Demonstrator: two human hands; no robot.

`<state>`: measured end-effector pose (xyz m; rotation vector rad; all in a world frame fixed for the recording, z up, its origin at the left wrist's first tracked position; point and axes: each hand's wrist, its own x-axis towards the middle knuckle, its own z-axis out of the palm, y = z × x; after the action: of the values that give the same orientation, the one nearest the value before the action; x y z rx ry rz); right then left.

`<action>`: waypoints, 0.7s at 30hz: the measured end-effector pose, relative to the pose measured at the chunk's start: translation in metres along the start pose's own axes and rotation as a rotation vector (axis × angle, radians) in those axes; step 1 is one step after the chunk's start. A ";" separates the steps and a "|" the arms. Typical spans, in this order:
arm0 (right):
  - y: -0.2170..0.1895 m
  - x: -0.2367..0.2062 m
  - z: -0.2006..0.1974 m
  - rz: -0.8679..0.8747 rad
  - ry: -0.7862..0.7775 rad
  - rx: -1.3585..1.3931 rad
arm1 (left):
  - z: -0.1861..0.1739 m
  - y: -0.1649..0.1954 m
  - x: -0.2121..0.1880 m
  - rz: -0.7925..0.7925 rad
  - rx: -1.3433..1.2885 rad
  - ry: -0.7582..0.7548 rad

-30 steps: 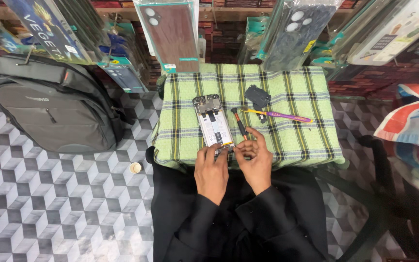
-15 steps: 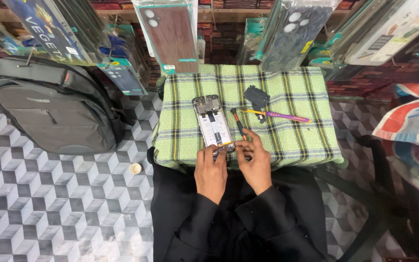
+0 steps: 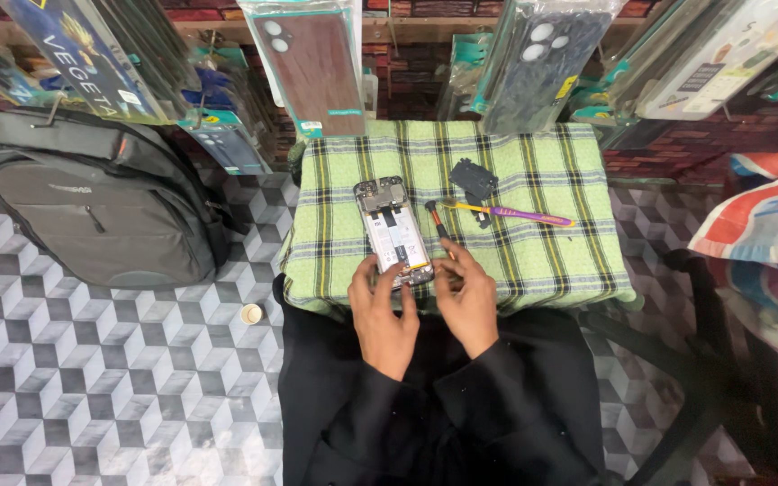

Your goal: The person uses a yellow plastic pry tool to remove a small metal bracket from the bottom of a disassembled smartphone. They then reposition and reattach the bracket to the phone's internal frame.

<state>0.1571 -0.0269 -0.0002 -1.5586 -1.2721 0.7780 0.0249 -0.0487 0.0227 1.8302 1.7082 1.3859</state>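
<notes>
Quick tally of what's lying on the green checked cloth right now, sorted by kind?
Opened phone, back cover off, held at its near end by left hand and right hand: 1
Screwdriver: 1
Black cover piece: 1
Purple and yellow toothbrush: 1
Total on the checked cloth: 4

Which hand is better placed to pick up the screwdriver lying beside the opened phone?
Probably the right hand: the screwdriver lies on the phone's right side, just beyond its fingers. The left hand rests on the opened phone's lower edge and would have to cross over.
</notes>
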 end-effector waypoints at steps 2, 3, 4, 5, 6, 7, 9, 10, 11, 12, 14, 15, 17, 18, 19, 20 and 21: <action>0.005 0.008 -0.005 0.051 -0.060 0.099 | -0.002 0.000 0.001 -0.034 -0.081 0.012; 0.007 0.011 -0.007 0.077 -0.090 0.150 | -0.003 0.001 0.001 -0.051 -0.120 0.017; 0.009 0.013 -0.007 0.071 -0.109 0.190 | -0.004 0.001 0.002 -0.058 -0.135 0.019; 0.010 0.014 -0.008 0.065 -0.129 0.231 | -0.005 0.001 0.003 -0.066 -0.148 0.022; 0.011 0.015 -0.008 0.058 -0.150 0.272 | -0.006 0.002 0.003 -0.074 -0.162 0.026; 0.012 0.016 -0.009 0.093 -0.170 0.342 | -0.007 0.003 0.004 -0.080 -0.167 0.021; 0.013 0.017 -0.008 0.162 -0.209 0.479 | -0.009 0.003 0.005 -0.093 -0.180 0.012; 0.013 0.017 -0.008 0.171 -0.216 0.488 | -0.009 0.004 0.005 -0.088 -0.171 0.009; 0.013 0.017 -0.007 0.179 -0.222 0.497 | -0.009 0.004 0.005 -0.082 -0.163 0.006; 0.014 0.016 -0.007 0.188 -0.229 0.506 | -0.010 0.004 0.005 -0.077 -0.154 0.004; 0.015 0.014 -0.007 0.163 -0.240 0.498 | -0.010 0.002 0.004 -0.076 -0.117 -0.010; 0.015 0.013 -0.008 0.150 -0.246 0.494 | -0.010 0.002 0.004 -0.076 -0.099 -0.016; 0.014 0.008 -0.008 0.099 -0.231 0.409 | -0.013 -0.002 0.002 -0.067 -0.066 -0.066; 0.013 0.006 -0.009 0.072 -0.223 0.366 | -0.013 -0.003 0.001 -0.061 -0.050 -0.091; 0.011 0.004 -0.011 0.003 -0.186 0.272 | -0.012 -0.004 0.000 -0.038 -0.037 -0.092; 0.009 0.002 -0.011 -0.065 -0.148 0.178 | -0.012 -0.004 0.000 -0.015 -0.023 -0.093; 0.006 0.001 -0.012 -0.133 -0.110 0.084 | -0.012 -0.004 -0.001 0.008 -0.010 -0.095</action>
<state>0.1702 -0.0293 -0.0016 -1.3655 -1.3903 0.8307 0.0132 -0.0535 0.0249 1.8688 1.6459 1.2864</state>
